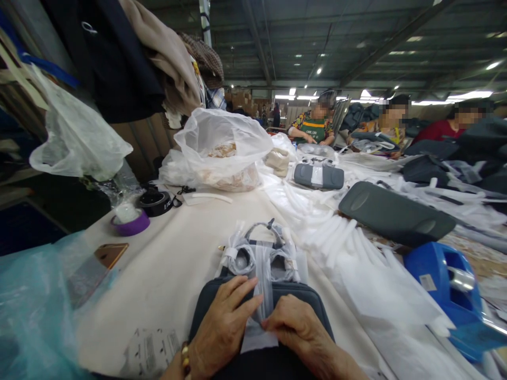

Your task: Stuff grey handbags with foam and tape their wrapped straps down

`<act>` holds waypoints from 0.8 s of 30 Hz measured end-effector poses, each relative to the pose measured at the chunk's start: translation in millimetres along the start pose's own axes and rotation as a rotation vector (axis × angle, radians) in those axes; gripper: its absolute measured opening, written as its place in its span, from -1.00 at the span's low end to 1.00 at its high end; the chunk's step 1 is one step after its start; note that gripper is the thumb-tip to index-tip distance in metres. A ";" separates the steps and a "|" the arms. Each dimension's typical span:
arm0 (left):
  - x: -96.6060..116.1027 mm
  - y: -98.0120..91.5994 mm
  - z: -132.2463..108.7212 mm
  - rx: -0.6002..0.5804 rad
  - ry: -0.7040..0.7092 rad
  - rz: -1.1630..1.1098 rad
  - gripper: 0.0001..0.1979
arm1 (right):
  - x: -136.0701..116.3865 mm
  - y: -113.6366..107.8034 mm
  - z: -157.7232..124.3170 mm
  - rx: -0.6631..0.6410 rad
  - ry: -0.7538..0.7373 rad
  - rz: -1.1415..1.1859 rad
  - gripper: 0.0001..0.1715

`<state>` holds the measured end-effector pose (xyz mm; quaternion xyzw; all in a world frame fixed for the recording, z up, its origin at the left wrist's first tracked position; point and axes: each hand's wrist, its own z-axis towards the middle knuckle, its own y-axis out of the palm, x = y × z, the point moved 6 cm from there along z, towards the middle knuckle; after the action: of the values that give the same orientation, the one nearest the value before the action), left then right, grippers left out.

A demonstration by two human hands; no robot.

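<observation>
A dark grey bag (304, 301) lies on the cloth-covered table close in front of me. Clear plastic wraps its handles and fittings (261, 253) at the far end. Down the middle of the bag runs a translucent plastic strip (263, 282). My left hand (225, 322) lies over the strip's left side, fingers stretched out and pressed lightly on bag and strip. Curled in a pinch, my right hand (295, 324) grips the strip's right edge near its lower end.
A blue tape dispenser (439, 279) and a pile of white foam strips (332, 232) lie to the right. On the left are a purple tape roll (130, 222), a phone (111, 255) and teal plastic (35, 306). A large plastic bag (222, 153) stands behind. Several people sit further back.
</observation>
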<state>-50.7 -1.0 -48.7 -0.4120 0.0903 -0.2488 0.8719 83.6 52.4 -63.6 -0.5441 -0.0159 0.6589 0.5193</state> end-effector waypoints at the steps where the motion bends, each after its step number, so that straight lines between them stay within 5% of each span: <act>1: 1.1 -1.2 0.0 0.015 0.008 -0.001 -0.63 | 0.1 -0.6 0.4 -0.008 0.008 0.005 -0.57; 9: 16.7 -5.8 -0.1 0.042 0.169 0.020 -0.69 | -9.7 2.1 3.0 -0.122 -0.090 -0.009 -0.40; 15: 23.8 -10.7 -5.6 0.070 0.257 -0.064 -0.69 | -19.4 10.9 -7.1 -0.190 -0.141 -0.068 -0.68; 17: 22.5 -13.0 -6.2 0.072 0.246 -0.056 -0.68 | -23.4 12.0 -10.5 -0.182 -0.136 -0.107 -0.86; 20: 20.4 -15.8 -7.1 0.076 0.231 -0.047 -0.67 | -25.9 9.7 -11.9 -0.095 -0.114 -0.147 -0.58; 24: 20.2 -15.8 -10.7 0.080 0.226 -0.066 -0.67 | -27.4 13.8 -12.0 -0.043 -0.200 -0.263 -0.73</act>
<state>-42.9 -26.9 -42.6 -0.3489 0.1643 -0.3253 0.8634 79.7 20.3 -57.3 -0.4803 -0.1525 0.6356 0.5849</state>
